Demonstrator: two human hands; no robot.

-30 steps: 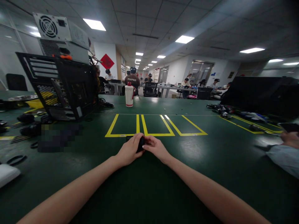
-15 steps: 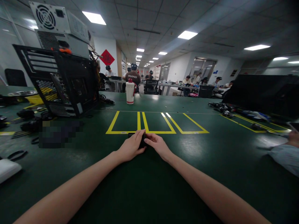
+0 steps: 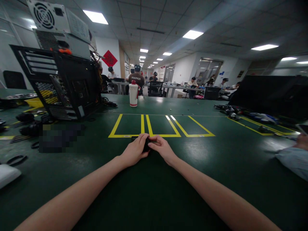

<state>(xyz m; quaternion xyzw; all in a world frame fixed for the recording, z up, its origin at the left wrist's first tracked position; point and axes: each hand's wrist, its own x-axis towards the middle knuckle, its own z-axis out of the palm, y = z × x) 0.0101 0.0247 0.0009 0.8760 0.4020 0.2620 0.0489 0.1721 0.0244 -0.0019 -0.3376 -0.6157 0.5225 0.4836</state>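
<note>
A small black object (image 3: 146, 147) sits between my two hands, low over the green table (image 3: 149, 192); its kind cannot be made out. My left hand (image 3: 136, 149) wraps round it from the left, fingers over the top and thumb at the near side. From the right, my right hand (image 3: 161, 148) pinches at its edge with bent fingers and thumb. Most of the object is covered by my fingers. Just beyond both hands run yellow tape outlines (image 3: 144, 135) on the tabletop.
At the left stands an open black computer case (image 3: 72, 86) with power supplies (image 3: 60, 22) on top. A white bottle with a red lid (image 3: 133, 94) stands farther back. A black monitor-like panel (image 3: 269, 96) and cables (image 3: 228, 110) lie right, near another person's sleeve (image 3: 292, 160).
The whole view has shifted very slightly. Both hands keep nearly the same hold on the small black object.
</note>
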